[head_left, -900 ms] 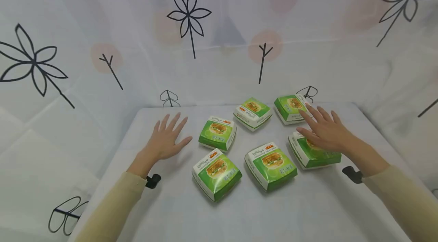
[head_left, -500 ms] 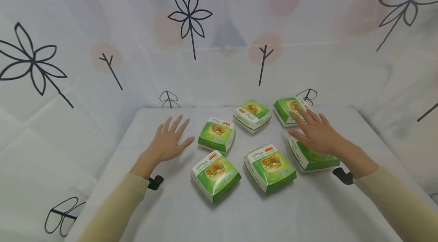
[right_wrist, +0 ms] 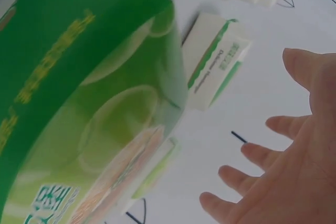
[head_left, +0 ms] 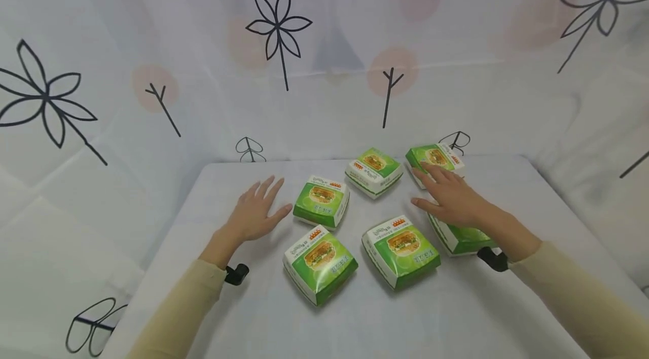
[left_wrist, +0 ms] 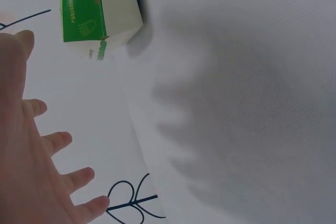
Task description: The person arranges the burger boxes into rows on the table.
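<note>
My left hand (head_left: 256, 212), fingers spread and straight, is held over the table to the left of a burger box (head_left: 321, 201). In the left wrist view its shadow falls on the white cloth, with a box corner (left_wrist: 100, 9) at the top. My right hand (head_left: 451, 198) has its fingers extended too, and holds nothing. From the head it overlaps the right burger box (head_left: 466, 240) and the front of the back right box (head_left: 431, 157). A green box side (right_wrist: 105, 108) looms large beside the right hand (right_wrist: 294, 166) in the right wrist view.
More green and white burger boxes sit apart on the white table (head_left: 365, 325): one front left (head_left: 320, 264), one front middle (head_left: 401, 252), one at the back (head_left: 374, 172). A patterned white curtain (head_left: 324, 105) hangs behind the table and at both sides.
My right hand has moved left, away from over the right box, uncovering part of the back right one. The left hand has shifted slightly right. The boxes stay where they were.
</note>
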A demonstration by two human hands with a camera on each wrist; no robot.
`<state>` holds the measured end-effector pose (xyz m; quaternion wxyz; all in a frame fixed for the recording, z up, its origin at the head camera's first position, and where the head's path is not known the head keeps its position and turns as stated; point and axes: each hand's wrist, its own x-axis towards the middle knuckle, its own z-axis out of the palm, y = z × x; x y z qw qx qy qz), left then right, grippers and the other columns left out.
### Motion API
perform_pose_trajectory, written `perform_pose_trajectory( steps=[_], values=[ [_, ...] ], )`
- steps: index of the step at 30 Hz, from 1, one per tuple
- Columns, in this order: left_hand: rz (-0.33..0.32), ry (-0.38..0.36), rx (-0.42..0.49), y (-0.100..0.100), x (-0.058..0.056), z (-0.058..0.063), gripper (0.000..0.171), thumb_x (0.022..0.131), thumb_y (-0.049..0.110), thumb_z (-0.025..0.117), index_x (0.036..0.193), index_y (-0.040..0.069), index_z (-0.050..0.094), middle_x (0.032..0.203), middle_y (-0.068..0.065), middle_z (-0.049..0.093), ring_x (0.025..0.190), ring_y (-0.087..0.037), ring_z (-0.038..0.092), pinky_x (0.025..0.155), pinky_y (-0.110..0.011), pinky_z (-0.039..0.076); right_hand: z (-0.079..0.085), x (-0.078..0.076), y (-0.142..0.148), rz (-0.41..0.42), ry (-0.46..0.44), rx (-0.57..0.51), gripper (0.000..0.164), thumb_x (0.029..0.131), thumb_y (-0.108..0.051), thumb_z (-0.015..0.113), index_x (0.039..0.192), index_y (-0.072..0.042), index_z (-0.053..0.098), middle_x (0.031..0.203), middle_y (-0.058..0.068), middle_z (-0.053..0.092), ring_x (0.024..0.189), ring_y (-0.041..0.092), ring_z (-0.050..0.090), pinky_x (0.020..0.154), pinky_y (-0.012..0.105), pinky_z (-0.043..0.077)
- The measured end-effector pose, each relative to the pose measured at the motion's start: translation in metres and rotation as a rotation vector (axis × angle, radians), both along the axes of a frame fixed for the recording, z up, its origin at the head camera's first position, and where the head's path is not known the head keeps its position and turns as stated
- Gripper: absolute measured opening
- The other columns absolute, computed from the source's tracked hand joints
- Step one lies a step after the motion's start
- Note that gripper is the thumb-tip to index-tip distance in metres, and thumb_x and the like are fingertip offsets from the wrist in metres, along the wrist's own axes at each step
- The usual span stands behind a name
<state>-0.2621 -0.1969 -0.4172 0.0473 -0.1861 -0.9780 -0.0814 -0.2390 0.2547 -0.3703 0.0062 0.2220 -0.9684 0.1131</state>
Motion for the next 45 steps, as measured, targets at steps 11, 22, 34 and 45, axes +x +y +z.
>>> perform_pose_trajectory(
  steps=[11, 22, 34, 45],
  values=[
    [0.037, -0.123, 0.112, 0.006, -0.001, -0.001, 0.078, 0.09, 0.067, 0.035, 0.152, 0.025, 0.012, 0.153, -0.009, 0.022, 0.137, -0.035, 0.025, 0.104, -0.059, 0.027, 0.005, -0.005, -0.02, 0.037, -0.01, -0.039, 0.073, 0.094, -0.053, 0.046, 0.151, -0.015, 0.019, 0.153, 0.016, 0.018, 0.137, 0.04, 0.02, 0.105, 0.062, 0.022],
    [0.013, -0.238, 0.244, 0.008, -0.007, -0.005, 0.081, 0.088, 0.066, 0.043, 0.151, 0.023, 0.015, 0.155, -0.008, 0.019, 0.14, -0.032, 0.019, 0.108, -0.058, 0.021, 0.013, -0.01, -0.034, 0.052, -0.057, -0.096, 0.071, 0.094, -0.047, 0.05, 0.148, -0.008, 0.024, 0.151, 0.015, 0.022, 0.137, 0.037, 0.022, 0.106, 0.058, 0.025],
    [-0.019, -0.319, 0.413, 0.013, -0.017, -0.007, 0.083, 0.088, 0.06, 0.051, 0.151, 0.02, 0.015, 0.154, -0.007, 0.021, 0.14, -0.027, 0.019, 0.11, -0.051, 0.024, 0.022, -0.022, -0.054, 0.109, -0.112, -0.148, 0.066, 0.096, -0.042, 0.05, 0.147, -0.008, 0.027, 0.15, 0.015, 0.024, 0.137, 0.035, 0.023, 0.106, 0.056, 0.027],
    [0.069, -0.426, 0.573, 0.021, -0.023, -0.014, 0.085, 0.084, 0.065, 0.052, 0.15, 0.026, 0.015, 0.148, -0.007, 0.031, 0.129, -0.032, 0.04, 0.096, -0.051, 0.042, 0.014, -0.037, -0.078, 0.124, -0.223, -0.276, 0.068, 0.095, -0.04, 0.052, 0.147, -0.004, 0.026, 0.148, 0.019, 0.03, 0.137, 0.037, 0.024, 0.107, 0.056, 0.025]
  ],
)
